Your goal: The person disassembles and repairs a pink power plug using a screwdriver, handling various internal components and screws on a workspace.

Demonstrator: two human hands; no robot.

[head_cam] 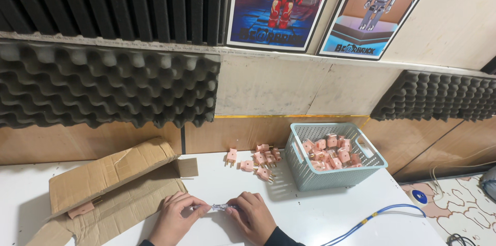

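Both hands sit low at the near edge of the white table (320, 210); left hand (173, 220) and right hand (253, 217) each pinch one end of a slim see-through tool (223, 208), prob a tester-type screwdriver w/ a clear handle, held level just above the tabletop between them. Fingers closed on it from both sides; can't tell which end is the tip.

Risks, as I judge them: tool is thin & slick, gripped only by fingertips, so a twist or pull could pop it out of one hand and send it rolling off the near edge. Right sleeve is close to the blue cable (377, 217) running across the table at right; a snag there could drag it.

Around: loose pile of pink plugs (261, 159) w/ metal prongs lies further back, well apart from the hands, just beside a pale teal perforated basket (310, 176) holding more of the same. Prongs stick out in various directions, so a careless reach could scatter them. Flattened cardboard box (111, 184) takes up the left side, touching distance from the left hand, w/ one pink piece (81, 209) lying on it. Grey foam panels (103, 88) & two figure posters (281, 6) on the wall behind
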